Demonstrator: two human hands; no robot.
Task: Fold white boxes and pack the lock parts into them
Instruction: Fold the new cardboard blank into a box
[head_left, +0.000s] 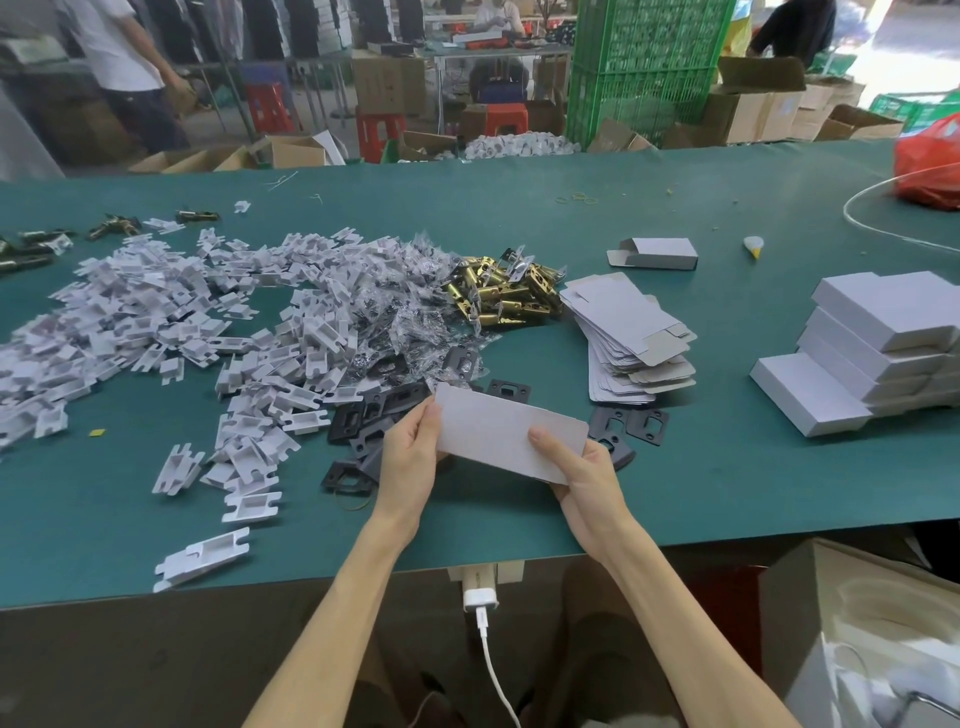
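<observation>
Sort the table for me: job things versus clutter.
Job: held blank, flat blanks, folded boxes, brass latches, black plates, white inserts, screw bags.
Clutter: red bag, rubber bands, charger.

White box, green table

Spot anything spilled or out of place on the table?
A few brass latches lie far left, apart from the main latch pile; one white plastic insert sits alone at the front edge of the table. No visible damage.
</observation>
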